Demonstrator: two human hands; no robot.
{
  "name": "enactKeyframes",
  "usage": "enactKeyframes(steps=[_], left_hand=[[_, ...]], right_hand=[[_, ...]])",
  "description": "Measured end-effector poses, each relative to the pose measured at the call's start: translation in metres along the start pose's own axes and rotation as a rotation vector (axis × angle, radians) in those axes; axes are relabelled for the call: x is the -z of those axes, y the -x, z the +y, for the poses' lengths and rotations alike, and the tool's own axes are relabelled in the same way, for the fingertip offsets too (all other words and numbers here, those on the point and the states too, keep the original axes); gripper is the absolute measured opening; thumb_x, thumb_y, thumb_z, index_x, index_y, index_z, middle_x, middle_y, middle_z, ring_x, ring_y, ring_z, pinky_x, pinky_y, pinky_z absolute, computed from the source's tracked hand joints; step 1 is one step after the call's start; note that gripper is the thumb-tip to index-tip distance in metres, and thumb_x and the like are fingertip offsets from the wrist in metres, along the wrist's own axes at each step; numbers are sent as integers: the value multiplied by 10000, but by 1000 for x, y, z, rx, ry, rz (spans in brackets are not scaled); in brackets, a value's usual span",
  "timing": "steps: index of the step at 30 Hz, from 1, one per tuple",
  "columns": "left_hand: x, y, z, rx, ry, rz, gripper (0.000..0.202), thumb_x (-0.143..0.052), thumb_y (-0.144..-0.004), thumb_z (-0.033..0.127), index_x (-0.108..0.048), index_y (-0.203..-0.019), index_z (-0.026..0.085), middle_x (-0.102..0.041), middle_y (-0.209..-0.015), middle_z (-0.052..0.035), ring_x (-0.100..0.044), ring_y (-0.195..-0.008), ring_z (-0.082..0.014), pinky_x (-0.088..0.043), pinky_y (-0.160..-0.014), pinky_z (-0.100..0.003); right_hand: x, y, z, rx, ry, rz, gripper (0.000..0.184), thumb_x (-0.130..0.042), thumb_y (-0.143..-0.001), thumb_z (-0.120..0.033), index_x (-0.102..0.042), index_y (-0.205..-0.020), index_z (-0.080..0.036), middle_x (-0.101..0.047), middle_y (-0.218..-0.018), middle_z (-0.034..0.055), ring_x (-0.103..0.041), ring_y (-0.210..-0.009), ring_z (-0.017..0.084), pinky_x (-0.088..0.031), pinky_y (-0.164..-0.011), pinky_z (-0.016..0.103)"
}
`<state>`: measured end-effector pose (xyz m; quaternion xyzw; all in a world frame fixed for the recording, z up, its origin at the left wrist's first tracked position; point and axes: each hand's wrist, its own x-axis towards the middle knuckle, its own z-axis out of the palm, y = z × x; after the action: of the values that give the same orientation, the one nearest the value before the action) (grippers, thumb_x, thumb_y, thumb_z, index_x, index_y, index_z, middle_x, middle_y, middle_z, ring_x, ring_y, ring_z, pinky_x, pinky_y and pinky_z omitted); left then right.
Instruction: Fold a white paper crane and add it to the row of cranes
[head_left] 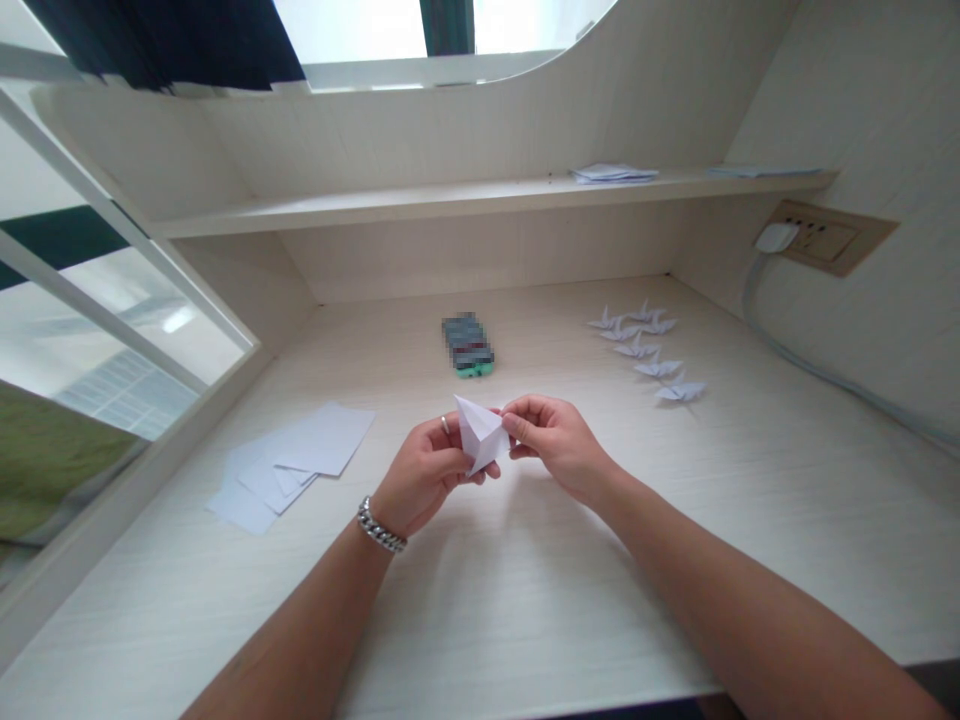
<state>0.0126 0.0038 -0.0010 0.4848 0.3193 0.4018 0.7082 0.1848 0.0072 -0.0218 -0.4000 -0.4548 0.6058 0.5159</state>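
A partly folded piece of white origami paper (pixel 481 436) is held above the desk between my two hands. My left hand (pixel 431 460), with a ring and a chain bracelet, grips its left and lower side between thumb and fingers. My right hand (pixel 559 440) pinches its right edge with thumb and forefinger. One pointed flap stands up at the top left, and creases run to the paper's middle. The fingertips behind the paper are partly hidden.
Several folded paper cranes (pixel 658 368) stand at the right. Loose white paper sheets (pixel 326 440) overlap at the left. A blurred dark pack with a green end (pixel 469 345) lies behind my hands. More paper (pixel 615 174) rests on the shelf (pixel 450 200). A cable (pixel 810 370) runs from the wall socket (pixel 836 240).
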Motion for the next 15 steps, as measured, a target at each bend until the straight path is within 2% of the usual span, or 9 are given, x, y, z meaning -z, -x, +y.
enactKeyframes(steps=[3, 6, 8, 12, 15], left_hand=[[0, 0, 1, 3, 24, -5, 406, -571, -573, 8, -707, -943, 103, -685, -715, -47, -652, -619, -156, -458, -556, -227], [-1, 0, 0, 16, 31, 33, 245, -642, -664, 93, -707, -900, 107, -683, -714, -50, -656, -611, -157, -469, -563, -236], [-1, -1, -1, 18, 19, 62, 207, -683, -693, 152, -706, -894, 111, -680, -710, -45, -652, -593, -150, -467, -553, -235], [-1, -3, -4, 6, -22, 109, 283, -714, -686, 172, -706, -963, 112, -690, -750, -42, -644, -593, -132, -478, -560, -230], [0, -5, -7, -9, -81, 196, 363, -721, -693, 191, -686, -1043, 104, -702, -784, -46, -649, -615, -132, -512, -606, -249]], right_hand=[[0, 0, 0, 3, -2, 1, 312, -772, -655, -430, -653, -754, -159, -641, -682, -4, -571, -598, 108, -470, -550, 247], [0, 0, 0, 4, 7, 3, 311, -768, -660, -431, -658, -769, -161, -644, -676, -2, -575, -601, 112, -469, -549, 248], [0, 0, 0, 9, 17, 6, 310, -763, -663, -433, -657, -771, -162, -645, -679, -2, -571, -596, 109, -467, -544, 245], [1, -2, 3, 30, 95, 38, 308, -740, -687, -434, -658, -806, -162, -647, -704, 4, -577, -611, 114, -476, -547, 243], [1, -2, 5, 90, 198, 95, 316, -699, -735, -445, -657, -864, -159, -647, -714, 15, -591, -623, 129, -487, -555, 255]])
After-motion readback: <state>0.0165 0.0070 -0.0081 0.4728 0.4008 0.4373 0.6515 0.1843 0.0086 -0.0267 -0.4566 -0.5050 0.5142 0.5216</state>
